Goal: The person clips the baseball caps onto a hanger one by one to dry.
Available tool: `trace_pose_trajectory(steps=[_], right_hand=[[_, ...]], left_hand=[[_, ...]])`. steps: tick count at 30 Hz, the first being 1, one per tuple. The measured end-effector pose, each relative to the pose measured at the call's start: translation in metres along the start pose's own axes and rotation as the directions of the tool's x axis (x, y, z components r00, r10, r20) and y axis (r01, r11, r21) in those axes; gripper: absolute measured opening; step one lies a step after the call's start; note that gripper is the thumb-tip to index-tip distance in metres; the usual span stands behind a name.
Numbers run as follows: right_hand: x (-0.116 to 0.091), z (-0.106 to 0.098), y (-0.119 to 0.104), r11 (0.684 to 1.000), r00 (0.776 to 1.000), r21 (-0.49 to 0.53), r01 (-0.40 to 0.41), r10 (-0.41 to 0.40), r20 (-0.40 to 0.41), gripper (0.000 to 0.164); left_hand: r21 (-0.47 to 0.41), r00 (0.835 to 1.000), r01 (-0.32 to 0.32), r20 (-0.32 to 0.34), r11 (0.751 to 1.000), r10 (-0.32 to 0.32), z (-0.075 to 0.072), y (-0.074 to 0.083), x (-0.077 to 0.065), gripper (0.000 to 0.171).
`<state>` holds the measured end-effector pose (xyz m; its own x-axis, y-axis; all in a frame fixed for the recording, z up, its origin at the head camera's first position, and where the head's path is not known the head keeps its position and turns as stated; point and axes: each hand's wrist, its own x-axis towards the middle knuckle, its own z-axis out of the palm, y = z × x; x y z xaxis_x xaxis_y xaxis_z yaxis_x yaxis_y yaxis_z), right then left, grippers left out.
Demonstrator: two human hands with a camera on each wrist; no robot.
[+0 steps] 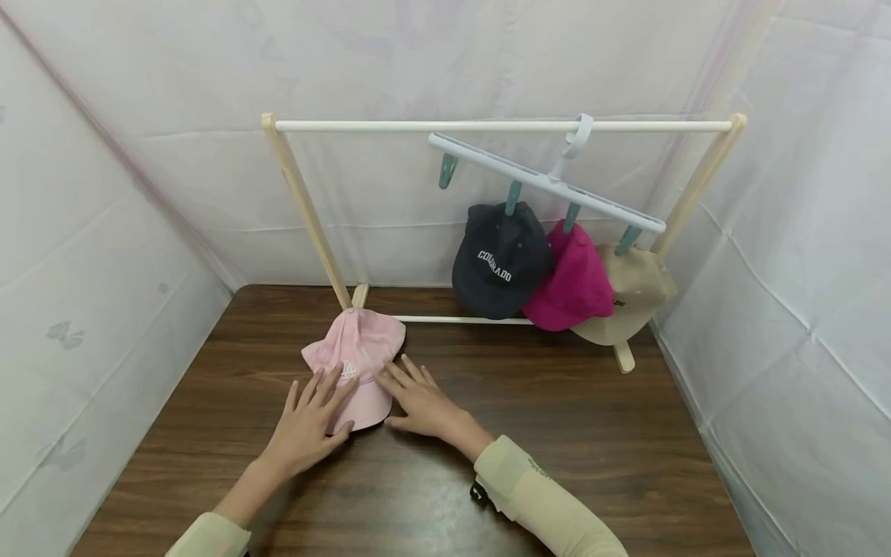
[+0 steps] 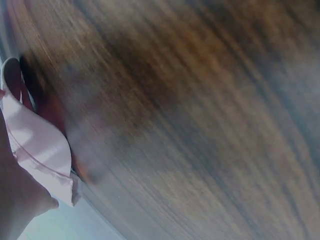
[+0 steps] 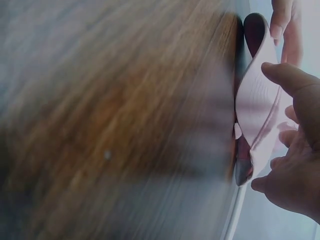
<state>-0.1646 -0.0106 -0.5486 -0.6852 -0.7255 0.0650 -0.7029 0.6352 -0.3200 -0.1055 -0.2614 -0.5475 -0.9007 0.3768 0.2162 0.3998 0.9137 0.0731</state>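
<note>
A light pink baseball cap [image 1: 369,340] lies on the brown wooden table, its brim toward the person and a small white emblem on its front. Spread over the cap's left side is my left hand [image 1: 302,429], fingers extended, thumb near the brim edge. My right hand [image 1: 425,406] reaches in from the other side, fingertips at the cap's right edge, fingers apart. The right wrist view shows the curved brim of the pink cap [image 3: 257,100] beside the right hand [image 3: 300,150]. In the left wrist view, part of the left hand [image 2: 20,195] overlaps the pink cap [image 2: 42,142].
A wooden rack with a white top rail [image 1: 418,126] stands at the back. From it hangs a tilted hanger [image 1: 543,182] with green clips [image 1: 448,170], holding a dark Colorado cap [image 1: 504,259], a magenta cap [image 1: 574,282] and a beige cap [image 1: 629,298]. White cloth [image 1: 174,93] surrounds the table [image 1: 557,433].
</note>
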Motion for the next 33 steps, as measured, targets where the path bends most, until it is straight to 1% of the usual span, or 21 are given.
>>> trace_pose_trajectory(steps=[6, 11, 15, 22, 24, 27, 30, 33], right_hand=[[0.002, 0.002, -0.005, 1.0, 1.0, -0.011, 0.009, -0.009, 0.006, 0.081], [0.002, 0.002, -0.01, 1.0, 1.0, -0.001, 0.016, -0.016, 0.007, 0.081], [0.002, 0.0, -0.011, 1.0, 1.0, 0.024, 0.018, -0.018, 0.009, 0.081], [0.002, -0.003, -0.009, 0.999, 1.0, 0.031, 0.019, -0.019, -0.016, 0.078], [0.004, -0.003, -0.008, 0.999, 1.0, 0.038, 0.016, -0.015, -0.016, 0.076], [0.006, -0.003, -0.008, 0.999, 1.0, 0.042, 0.011, -0.01, -0.014, 0.074], [0.009, -0.004, -0.007, 0.999, 1.0, 0.048, 0.005, -0.004, -0.016, 0.073], [0.012, -0.004, -0.006, 0.999, 1.0, 0.05, -0.004, 0.005, -0.022, 0.072]], left_hand=[[-0.041, 1.0, -0.004, 0.031, 0.999, 0.006, 0.0, 0.002, -0.002, 0.074], [-0.046, 0.999, -0.02, 0.024, 0.999, 0.021, -0.001, 0.003, -0.004, 0.078], [-0.046, 1.0, -0.025, 0.016, 0.999, 0.026, -0.002, 0.003, -0.005, 0.074], [-0.072, 1.0, -0.019, -0.003, 0.997, 0.019, -0.008, 0.002, -0.002, 0.065], [-0.065, 1.0, -0.019, -0.008, 0.998, 0.018, -0.009, 0.001, 0.0, 0.065], [-0.04, 0.999, -0.014, -0.032, 0.999, 0.013, -0.01, 0.0, 0.003, 0.065], [-0.007, 0.999, 0.004, -0.053, 1.0, -0.004, -0.011, -0.001, 0.006, 0.065], [-0.002, 0.997, 0.026, -0.068, 1.0, -0.026, -0.012, -0.003, 0.009, 0.065]])
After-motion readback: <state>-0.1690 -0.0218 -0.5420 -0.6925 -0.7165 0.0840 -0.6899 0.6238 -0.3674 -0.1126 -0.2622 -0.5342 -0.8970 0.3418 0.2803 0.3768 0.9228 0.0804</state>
